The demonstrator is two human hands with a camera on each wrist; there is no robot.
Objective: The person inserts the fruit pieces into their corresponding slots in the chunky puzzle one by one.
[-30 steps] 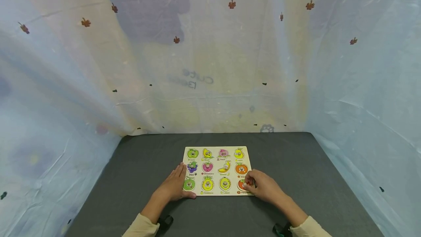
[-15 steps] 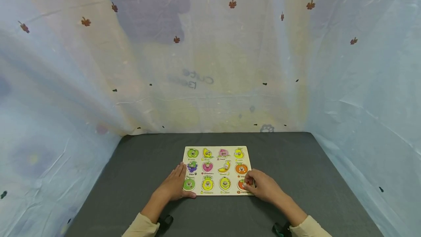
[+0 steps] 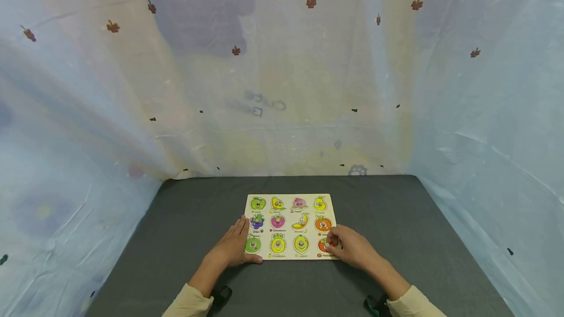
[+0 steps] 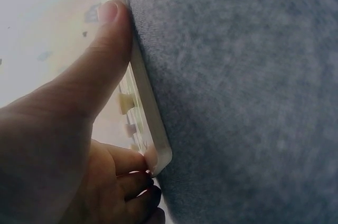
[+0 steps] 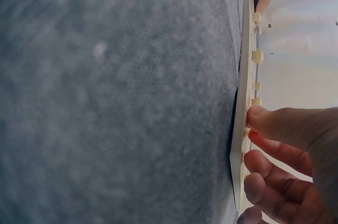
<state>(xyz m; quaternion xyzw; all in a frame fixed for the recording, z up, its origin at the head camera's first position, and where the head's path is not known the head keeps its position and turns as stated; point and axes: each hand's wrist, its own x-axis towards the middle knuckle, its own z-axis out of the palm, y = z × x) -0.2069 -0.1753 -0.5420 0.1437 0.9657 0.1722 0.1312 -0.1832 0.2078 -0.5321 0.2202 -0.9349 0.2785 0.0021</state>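
Observation:
A pale wooden peg puzzle board (image 3: 288, 213) lies on the dark cloth, with rows of knobbed fruit pieces in it. Along its left edge rests my left hand (image 3: 231, 246), fingers straight and thumb at the near edge. In the left wrist view the thumb (image 4: 113, 39) lies across the board's edge (image 4: 150, 97). At the near right corner my right hand (image 3: 352, 246) pinches the red persimmon piece (image 3: 323, 246) between thumb and index finger, partly covering it. The right wrist view has that thumb (image 5: 264, 118) close against the board's face, other fingers curled beside it.
Dark grey cloth (image 3: 198, 219) covers the table around the board. Behind and at both sides hangs a pale printed curtain (image 3: 282, 87). Several knobs (image 5: 257, 56) stand up from the board. Dark straps (image 3: 222, 297) show near both sleeves.
The view tips down very slightly, so everything shifts up a little. Both hands keep their places on the board.

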